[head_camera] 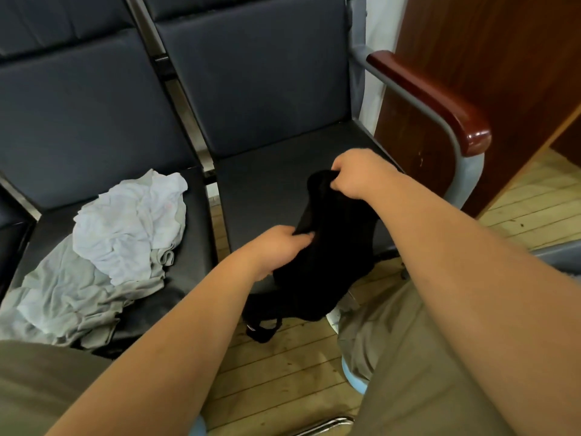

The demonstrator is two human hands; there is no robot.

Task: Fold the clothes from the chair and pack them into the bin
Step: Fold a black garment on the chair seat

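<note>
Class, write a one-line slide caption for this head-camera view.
Left hand and right hand grip a black garment above a dark chair seat; crumpled pale clothes lie on the next seat.

I see both hands gripping a black garment (327,256) over the right seat (267,184): left hand (276,250) bunching its edge, right hand (361,176) pinching the top. Pale clothes (119,243) lie crumpled on the neighbouring seat (195,221).

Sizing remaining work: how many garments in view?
3. Black garment gripped by left hand and right hand over the right seat; white garment crumpled on the left seat; grey garment under it. More may be hidden in that pile.
</note>
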